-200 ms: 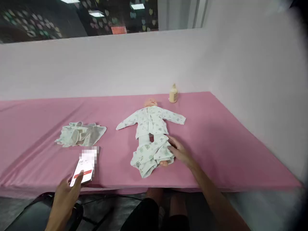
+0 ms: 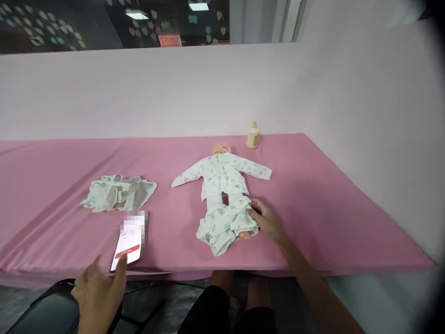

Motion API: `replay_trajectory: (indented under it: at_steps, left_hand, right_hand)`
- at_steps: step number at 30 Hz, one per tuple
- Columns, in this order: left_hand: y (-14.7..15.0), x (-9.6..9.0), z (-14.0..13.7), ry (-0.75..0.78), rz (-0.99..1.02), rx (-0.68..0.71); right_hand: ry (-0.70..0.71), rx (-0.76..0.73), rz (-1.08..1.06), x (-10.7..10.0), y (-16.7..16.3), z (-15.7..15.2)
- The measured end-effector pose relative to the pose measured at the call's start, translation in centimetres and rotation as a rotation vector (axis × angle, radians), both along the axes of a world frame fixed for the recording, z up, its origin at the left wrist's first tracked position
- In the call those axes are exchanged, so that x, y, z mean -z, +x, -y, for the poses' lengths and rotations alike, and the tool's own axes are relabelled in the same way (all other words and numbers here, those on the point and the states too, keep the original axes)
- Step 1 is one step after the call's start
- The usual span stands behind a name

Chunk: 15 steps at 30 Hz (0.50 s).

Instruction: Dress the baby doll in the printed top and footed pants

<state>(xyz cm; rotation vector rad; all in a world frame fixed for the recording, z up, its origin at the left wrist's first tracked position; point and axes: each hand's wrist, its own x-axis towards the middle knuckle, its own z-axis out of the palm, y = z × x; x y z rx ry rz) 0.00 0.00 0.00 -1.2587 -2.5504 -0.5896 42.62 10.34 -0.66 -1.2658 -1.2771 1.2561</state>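
A baby doll point(image 2: 221, 147) lies on its back, dressed in a white printed long-sleeved top point(image 2: 225, 175). White printed baby trousers point(image 2: 222, 226) are bunched around its lower legs, and one foot point(image 2: 244, 235) shows below the cloth. My right hand point(image 2: 266, 218) grips the trousers at their right side, with its fingers closed on the fabric. On the left, a phone point(image 2: 129, 239) lies on the cloth near the front edge, its screen lit and partly blurred out. My left hand point(image 2: 100, 290) is just below the phone, fingers apart, one fingertip by the red bar on the screen. It holds nothing.
A pink cloth point(image 2: 330, 218) covers the table. Crumpled pale printed baby clothing point(image 2: 120, 192) lies to the left, behind the phone. A cream pump bottle point(image 2: 253, 135) stands at the back by the white wall point(image 2: 156, 93). A dark chair point(image 2: 52, 308) is at the lower left.
My left hand has drawn slightly down from the phone, its fingers spreading away from the phone's edge. The view has shifted a little; my right hand stays on the trousers.
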Motion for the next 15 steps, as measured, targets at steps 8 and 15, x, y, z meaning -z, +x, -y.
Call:
replay_trajectory:
  at_steps: [8, 15]
  left_hand:
    - [14.6, -0.8, -2.9, -0.061, 0.918, 0.984]
    - [15.3, 0.7, -5.1, -0.002, 1.091, 0.998]
  right_hand:
    - [-0.002, 0.128, 0.080, 0.2, -1.5, 0.5]
    - [-0.037, 0.240, 0.175, -1.3, -3.8, 3.4]
